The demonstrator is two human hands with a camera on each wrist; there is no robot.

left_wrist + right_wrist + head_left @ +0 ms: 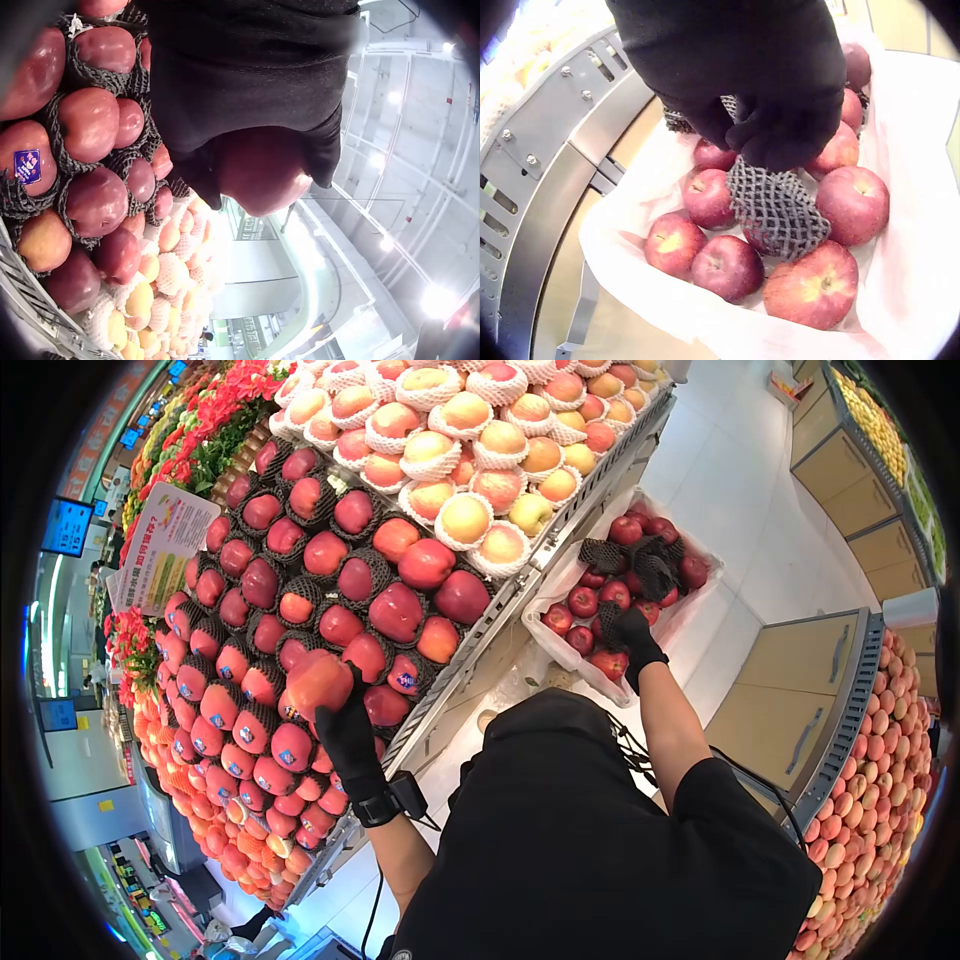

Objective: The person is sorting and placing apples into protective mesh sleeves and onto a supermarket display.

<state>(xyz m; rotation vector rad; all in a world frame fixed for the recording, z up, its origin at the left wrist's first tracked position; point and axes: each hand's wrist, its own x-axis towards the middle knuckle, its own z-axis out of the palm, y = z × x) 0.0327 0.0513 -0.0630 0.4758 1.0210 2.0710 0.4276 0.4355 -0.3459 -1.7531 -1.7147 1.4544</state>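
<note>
My gloved left hand (348, 735) grips a large red apple (318, 682) above the sloped display of red apples (325, 552); in the left wrist view the same apple (261, 171) shows below the black glove (247, 90). My gloved right hand (636, 640) is over a lined box (708, 572) of red apples. Up close in the right wrist view, the fingers of that hand (742, 82) pinch a black foam net (774, 210), which hangs limp over the apples (727, 268) in the box.
Net-wrapped yellow-pink apples (465, 520) fill the upper display, bordered by a metal rail (520, 592). More black nets (655, 568) lie in the box. A cabinet (790, 695) and a peach display (868, 790) stand at right; a paper sign (165, 550) is at left.
</note>
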